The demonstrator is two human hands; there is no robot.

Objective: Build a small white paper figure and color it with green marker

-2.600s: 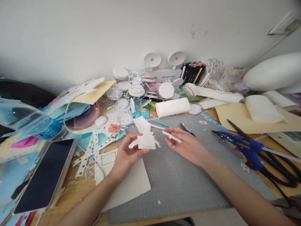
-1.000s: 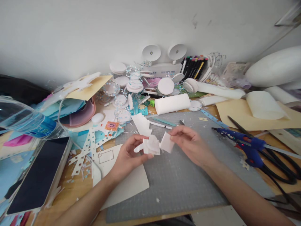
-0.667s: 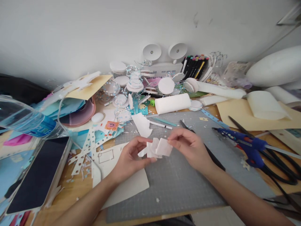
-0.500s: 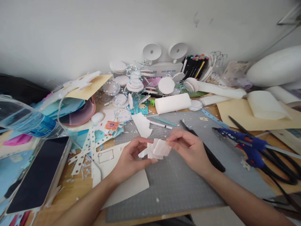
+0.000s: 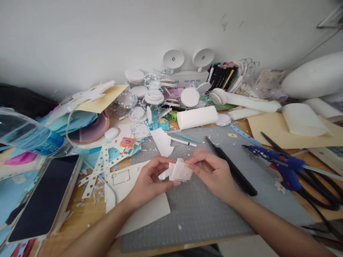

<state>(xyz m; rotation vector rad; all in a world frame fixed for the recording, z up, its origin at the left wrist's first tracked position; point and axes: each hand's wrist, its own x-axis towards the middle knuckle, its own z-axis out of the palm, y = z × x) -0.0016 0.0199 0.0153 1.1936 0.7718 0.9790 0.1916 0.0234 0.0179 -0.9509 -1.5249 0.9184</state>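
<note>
My left hand (image 5: pixel 148 180) and my right hand (image 5: pixel 211 173) meet over the grey cutting mat (image 5: pixel 203 210). Between them they pinch a small white folded paper piece (image 5: pixel 179 171). The left fingers grip its left side, the right thumb and fingers press its right flap against the rest. A torn white paper scrap (image 5: pixel 161 141) lies on the mat just beyond the hands. A black knife-like tool (image 5: pixel 232 167) lies on the mat right of my right hand.
A blue glue gun (image 5: pixel 278 164) with black cable lies at the right. A white foam roll (image 5: pixel 197 117), markers (image 5: pixel 222 75) and foam discs crowd the back. A phone (image 5: pixel 44 198) and a water bottle (image 5: pixel 29 137) are at the left, with paper offcuts.
My right hand picked up a white flap and brought it leftwards onto the piece in my left hand; the two parts are now pressed together. The black tool now shows fully.
</note>
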